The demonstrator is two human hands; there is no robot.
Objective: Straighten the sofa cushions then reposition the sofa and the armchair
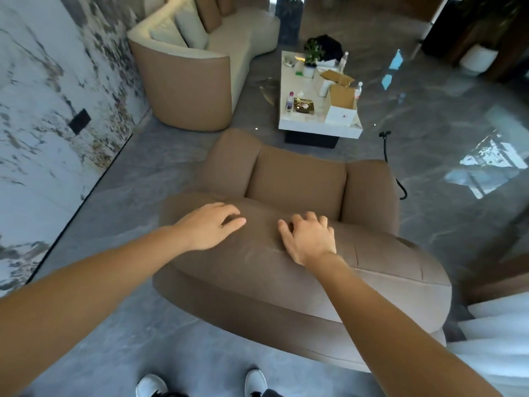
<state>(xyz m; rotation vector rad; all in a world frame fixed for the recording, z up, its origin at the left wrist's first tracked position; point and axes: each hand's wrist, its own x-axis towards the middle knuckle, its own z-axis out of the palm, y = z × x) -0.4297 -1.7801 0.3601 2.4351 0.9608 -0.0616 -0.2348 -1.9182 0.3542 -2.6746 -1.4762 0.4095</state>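
Grey floor (120, 202) bare around armchair (297, 179), left hand (210, 226) and right hand (310, 239) flat on backrest top, fingers loose

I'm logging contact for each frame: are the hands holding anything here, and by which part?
Both the left hand and the right hand rest on top of the armchair backrest; a closed grip cannot be told.

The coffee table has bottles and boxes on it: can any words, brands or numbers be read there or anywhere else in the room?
No text can be read anywhere.
White box: a small reddish mark on its front, too small to read.
Bottle with the purple label: print blurred.
Two clear bottles with red labels: print too small.
Armchair, sofa, and both hands, left hand, right hand: no writing.
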